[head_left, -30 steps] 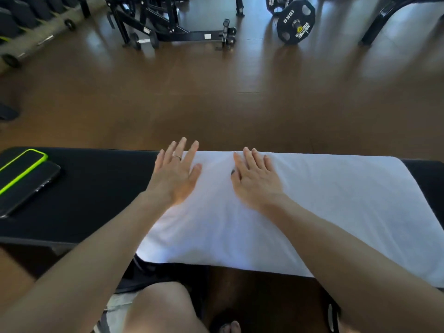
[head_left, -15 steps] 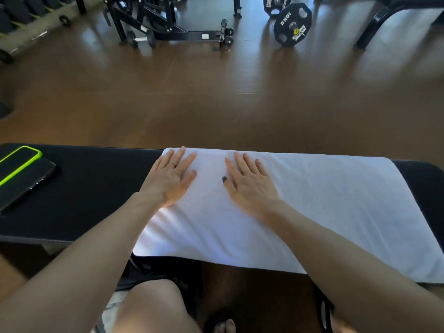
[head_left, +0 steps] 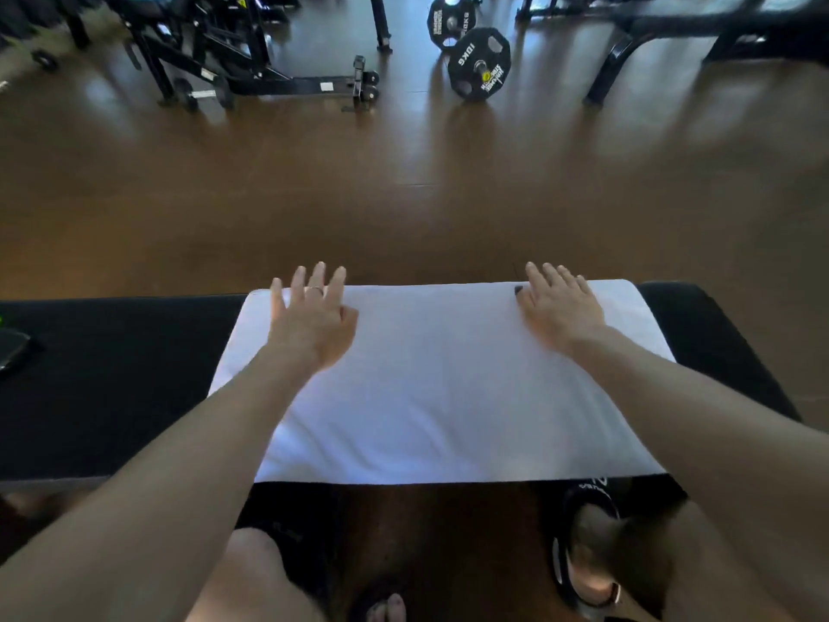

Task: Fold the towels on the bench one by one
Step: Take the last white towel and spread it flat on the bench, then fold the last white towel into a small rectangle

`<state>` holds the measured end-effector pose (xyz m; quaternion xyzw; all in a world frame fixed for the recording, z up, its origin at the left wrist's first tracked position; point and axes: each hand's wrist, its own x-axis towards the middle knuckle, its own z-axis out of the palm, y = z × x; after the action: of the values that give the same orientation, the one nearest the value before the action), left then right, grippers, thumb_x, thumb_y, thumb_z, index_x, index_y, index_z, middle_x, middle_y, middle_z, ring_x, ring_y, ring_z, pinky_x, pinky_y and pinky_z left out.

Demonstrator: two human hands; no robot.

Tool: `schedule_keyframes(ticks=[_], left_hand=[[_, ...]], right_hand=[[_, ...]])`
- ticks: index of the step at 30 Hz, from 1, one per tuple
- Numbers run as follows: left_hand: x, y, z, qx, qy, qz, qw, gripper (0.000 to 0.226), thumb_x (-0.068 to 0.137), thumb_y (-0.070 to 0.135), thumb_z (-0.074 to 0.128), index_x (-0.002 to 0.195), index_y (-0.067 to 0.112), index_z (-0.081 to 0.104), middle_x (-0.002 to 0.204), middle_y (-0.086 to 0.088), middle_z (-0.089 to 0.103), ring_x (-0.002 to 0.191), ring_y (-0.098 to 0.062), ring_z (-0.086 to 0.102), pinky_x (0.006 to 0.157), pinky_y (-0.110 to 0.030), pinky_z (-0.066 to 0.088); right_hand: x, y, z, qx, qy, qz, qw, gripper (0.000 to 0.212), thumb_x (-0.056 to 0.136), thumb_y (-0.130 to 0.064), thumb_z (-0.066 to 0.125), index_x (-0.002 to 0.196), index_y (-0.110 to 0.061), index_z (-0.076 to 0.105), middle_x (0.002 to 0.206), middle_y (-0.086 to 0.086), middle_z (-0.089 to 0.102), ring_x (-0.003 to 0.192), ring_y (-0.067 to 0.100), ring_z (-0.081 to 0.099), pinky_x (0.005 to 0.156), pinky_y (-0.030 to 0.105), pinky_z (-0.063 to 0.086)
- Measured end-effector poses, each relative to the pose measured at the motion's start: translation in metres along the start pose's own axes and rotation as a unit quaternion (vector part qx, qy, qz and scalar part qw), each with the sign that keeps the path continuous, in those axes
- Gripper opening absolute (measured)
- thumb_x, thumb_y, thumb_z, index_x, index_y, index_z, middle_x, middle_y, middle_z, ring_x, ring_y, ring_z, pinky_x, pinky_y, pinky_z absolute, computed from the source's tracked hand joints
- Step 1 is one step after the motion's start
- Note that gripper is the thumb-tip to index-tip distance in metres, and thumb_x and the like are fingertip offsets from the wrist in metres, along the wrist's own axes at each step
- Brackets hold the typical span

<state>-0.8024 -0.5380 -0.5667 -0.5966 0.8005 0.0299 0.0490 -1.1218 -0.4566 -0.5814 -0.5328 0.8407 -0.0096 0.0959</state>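
1. We see a white rectangular cloth towel [head_left: 448, 388] lying flat across the black padded desk [head_left: 112, 388], its long side running from 9 to 3 o'clock and its near edge hanging just over the desk's near edge.
2. Our left hand [head_left: 314, 325] is spread open with fingers apart near the towel's far corner at 10 o'clock, gripping nothing; a ring sits on one finger (whether the palm touches the cloth or floats just above it we cannot tell).
3. Our right hand [head_left: 558, 309] lies flat and open on the towel near its far corner at 2 o'clock, palm down, fingers reaching to the far hem and closed on nothing.
4. The two hands are well apart, with bare towel between them.
5. A dark flat object [head_left: 11, 352] rests on the desk at 9 o'clock, cut off by the frame edge.
6. Beyond the desk, on the brown glossy floor [head_left: 403, 172], a black round weight plate marked 10KG [head_left: 479, 64] stands at 12 o'clock.
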Motion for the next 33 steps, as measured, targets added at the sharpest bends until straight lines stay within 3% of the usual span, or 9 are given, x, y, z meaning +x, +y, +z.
schedule_keyframes(ticks=[4,6,12,17,20,23,25,28,33], left_hand=[[-0.011,0.082,0.005,-0.066,-0.028,0.108,0.992,0.062,0.104,0.057,0.016,0.161,0.040,0.000,0.170,0.006,-0.009,0.156,-0.019,-0.012,0.125,-0.050,-0.008],[-0.014,0.080,0.022,-0.043,-0.062,0.094,0.993,0.064,0.102,0.062,0.014,0.160,0.041,-0.002,0.169,0.007,-0.014,0.156,-0.018,-0.016,0.124,-0.051,-0.008],[-0.016,0.074,0.032,-0.027,-0.041,0.094,0.994,0.064,0.102,0.062,0.012,0.160,0.042,-0.004,0.169,0.008,-0.014,0.156,-0.018,-0.015,0.125,-0.049,-0.008],[-0.027,0.091,0.022,-0.034,-0.023,0.093,0.995,0.066,0.103,0.058,0.016,0.162,0.034,-0.002,0.171,-0.001,-0.007,0.157,-0.023,-0.009,0.125,-0.051,-0.006],[-0.059,0.138,0.009,-0.066,-0.003,0.205,0.977,0.070,0.102,0.062,0.021,0.162,0.031,-0.002,0.171,-0.002,-0.004,0.157,-0.023,-0.008,0.125,-0.050,-0.004],[-0.104,0.191,0.005,-0.070,0.009,0.356,0.932,0.073,0.098,0.065,0.039,0.158,0.025,0.024,0.166,-0.008,0.022,0.152,-0.027,0.017,0.125,-0.045,0.011],[-0.130,0.224,0.008,-0.075,0.013,0.449,0.890,0.064,0.092,0.058,0.057,0.142,0.018,0.048,0.145,-0.010,0.048,0.132,-0.029,0.043,0.114,-0.042,0.032],[-0.147,0.263,0.018,-0.041,0.049,0.519,0.852,0.051,0.084,0.043,0.072,0.123,0.013,0.058,0.124,-0.011,0.057,0.108,-0.030,0.055,0.087,-0.040,0.045],[-0.144,0.310,0.019,0.011,0.046,0.453,0.890,0.044,0.093,0.031,0.061,0.132,0.011,0.051,0.133,-0.014,0.056,0.109,-0.030,0.056,0.080,-0.038,0.042]], right_hand=[[-0.009,-0.023,0.009,0.016,-0.034,-0.092,0.995,0.056,0.106,-0.044,0.014,0.160,-0.031,0.012,0.168,-0.005,0.009,0.155,0.015,0.003,0.125,0.039,0.000],[-0.007,0.006,0.009,0.008,-0.021,-0.068,0.997,0.056,0.106,-0.045,0.014,0.160,-0.032,0.013,0.168,-0.005,0.009,0.155,0.015,0.002,0.124,0.038,0.001],[-0.002,0.104,-0.002,0.011,-0.006,0.062,0.998,0.059,0.105,-0.046,0.012,0.161,-0.027,0.012,0.169,-0.002,0.005,0.155,0.017,0.000,0.125,0.041,0.000],[-0.006,0.093,-0.002,0.027,0.014,0.076,0.997,0.061,0.105,-0.049,0.016,0.161,-0.025,0.010,0.168,0.009,0.006,0.155,0.023,0.002,0.125,0.043,0.003],[-0.007,0.082,0.001,0.023,0.007,0.026,0.999,0.057,0.104,-0.049,0.015,0.160,-0.033,0.013,0.168,0.007,0.008,0.155,0.024,0.002,0.125,0.044,0.002],[-0.007,0.096,0.001,0.019,0.004,0.054,0.998,0.056,0.104,-0.049,0.016,0.158,-0.037,0.016,0.168,0.003,0.007,0.155,0.024,0.000,0.125,0.048,0.000],[-0.007,0.110,-0.001,0.027,0.008,0.078,0.997,0.056,0.103,-0.048,0.018,0.158,-0.036,0.018,0.168,0.002,0.009,0.155,0.024,0.001,0.124,0.050,0.001],[-0.003,0.119,-0.006,0.050,0.005,0.080,0.996,0.058,0.103,-0.046,0.020,0.159,-0.032,0.018,0.168,-0.001,0.011,0.155,0.023,0.002,0.124,0.051,0.000],[0.011,0.123,-0.009,0.079,0.016,0.071,0.994,0.055,0.105,-0.042,0.022,0.157,-0.028,0.026,0.163,0.001,0.027,0.153,0.028,0.012,0.123,0.051,0.006]])
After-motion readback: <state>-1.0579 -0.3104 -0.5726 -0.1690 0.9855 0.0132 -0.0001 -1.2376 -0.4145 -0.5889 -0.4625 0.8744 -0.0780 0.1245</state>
